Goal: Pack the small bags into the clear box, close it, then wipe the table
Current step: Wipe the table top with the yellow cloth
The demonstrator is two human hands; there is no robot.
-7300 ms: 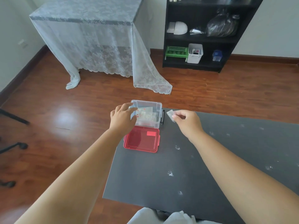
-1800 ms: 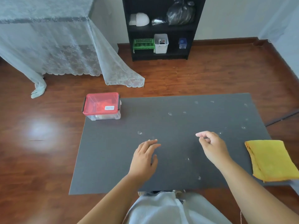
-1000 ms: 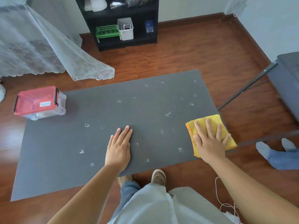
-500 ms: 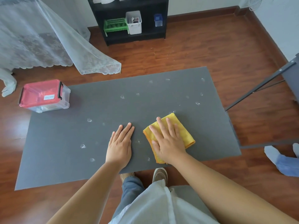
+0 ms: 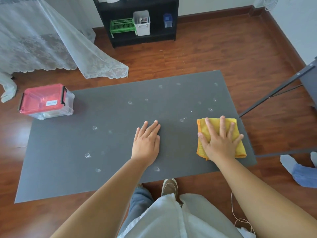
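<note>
The clear box (image 5: 56,110) stands at the far left corner of the dark grey table (image 5: 106,152), its red lid (image 5: 42,98) closed with black latches down. A folded yellow cloth (image 5: 204,148) lies near the table's right edge. My right hand (image 5: 220,140) presses flat on the cloth with fingers spread. My left hand (image 5: 146,143) rests palm down on the bare table in the middle, fingers together. Several small whitish spots (image 5: 88,155) dot the table surface.
A black shelf (image 5: 142,35) with a green basket and a white bin stands at the back. A lace-draped table (image 5: 51,40) is at the back left. A grey metal frame (image 5: 277,91) and another person's socked feet (image 5: 296,167) are on the right.
My right hand has slid the yellow cloth from the table's middle back to the right edge. My left hand stays flat in place. Earlier the box was shut and left at the corner.
</note>
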